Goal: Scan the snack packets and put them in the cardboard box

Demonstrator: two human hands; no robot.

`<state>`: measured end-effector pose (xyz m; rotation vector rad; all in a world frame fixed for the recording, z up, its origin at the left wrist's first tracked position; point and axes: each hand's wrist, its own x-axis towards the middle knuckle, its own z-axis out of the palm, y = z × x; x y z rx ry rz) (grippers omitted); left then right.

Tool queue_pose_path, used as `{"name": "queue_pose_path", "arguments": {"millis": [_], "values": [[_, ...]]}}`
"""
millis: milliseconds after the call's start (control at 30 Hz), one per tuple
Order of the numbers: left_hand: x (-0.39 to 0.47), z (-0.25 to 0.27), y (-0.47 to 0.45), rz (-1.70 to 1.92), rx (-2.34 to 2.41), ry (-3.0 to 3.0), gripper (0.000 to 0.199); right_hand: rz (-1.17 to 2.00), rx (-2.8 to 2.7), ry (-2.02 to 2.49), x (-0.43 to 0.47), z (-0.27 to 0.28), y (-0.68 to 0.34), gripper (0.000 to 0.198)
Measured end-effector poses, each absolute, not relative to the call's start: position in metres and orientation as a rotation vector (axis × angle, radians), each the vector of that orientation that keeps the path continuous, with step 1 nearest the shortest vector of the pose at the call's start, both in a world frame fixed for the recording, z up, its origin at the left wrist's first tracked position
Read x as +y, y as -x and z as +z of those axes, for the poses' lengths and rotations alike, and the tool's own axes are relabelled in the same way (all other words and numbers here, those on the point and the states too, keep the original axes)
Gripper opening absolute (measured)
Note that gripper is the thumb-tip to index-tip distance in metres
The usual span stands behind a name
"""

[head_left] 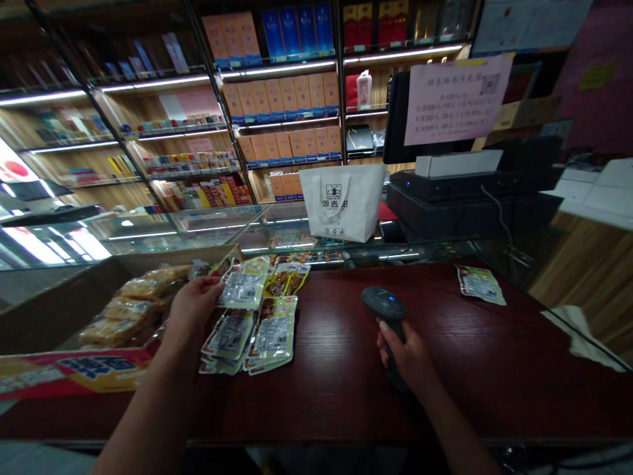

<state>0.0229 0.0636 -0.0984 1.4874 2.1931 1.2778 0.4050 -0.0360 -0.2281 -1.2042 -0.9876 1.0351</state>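
My right hand (pixel 403 353) is wrapped round the handle of a dark barcode scanner (pixel 384 305), which has a small blue light on top. On the left, my left hand (pixel 195 300) pinches the edge of a snack packet (pixel 243 285) with its printed back facing up. That packet is above or on the piles; whether it touches them I cannot tell. Just below it lie two stacks of similar packets, a left stack (pixel 228 336) and a right stack (pixel 271 333). A yellow packet (pixel 287 280) shows behind them. One more packet (pixel 481 285) lies apart at the counter's right.
An open carton (pixel 64 373) of wrapped bread (pixel 143 300) stands at the left. Behind the reddish-brown counter (pixel 326 389) is a glass case with a white bag (pixel 341 201) on it. A monitor with a pink notice (pixel 457 99) stands at the back right, a cable running nearby.
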Motion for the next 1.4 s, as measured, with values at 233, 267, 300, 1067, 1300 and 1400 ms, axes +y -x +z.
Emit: {"name": "queue_pose_path", "arguments": {"millis": [233,267,300,1067,1300,1400], "values": [[0.007,-0.122,-0.039,0.913,2.511,-1.608,0.025,1.025,-0.990,1.185,-0.038,-0.225,-0.405,0.047],[0.006,-0.127,-0.043,0.845,2.581,-1.652,0.028,1.025,-0.992,1.185,-0.039,-0.225,-0.405,0.046],[0.006,-0.131,-0.047,0.758,2.644,-1.705,0.032,1.026,-0.993,1.187,-0.039,-0.225,-0.405,0.046],[0.059,-0.193,-0.293,0.950,1.045,-2.492,0.029,0.788,-0.688,1.073,-0.051,-0.212,-0.508,0.048],[0.093,-0.212,-0.474,0.729,1.027,-2.244,0.028,0.612,-0.378,1.034,-0.068,-0.216,-0.547,0.045],[0.108,-0.209,-0.526,0.682,1.193,-2.209,0.027,0.616,-0.291,1.020,-0.069,-0.217,-0.548,0.045]]}}
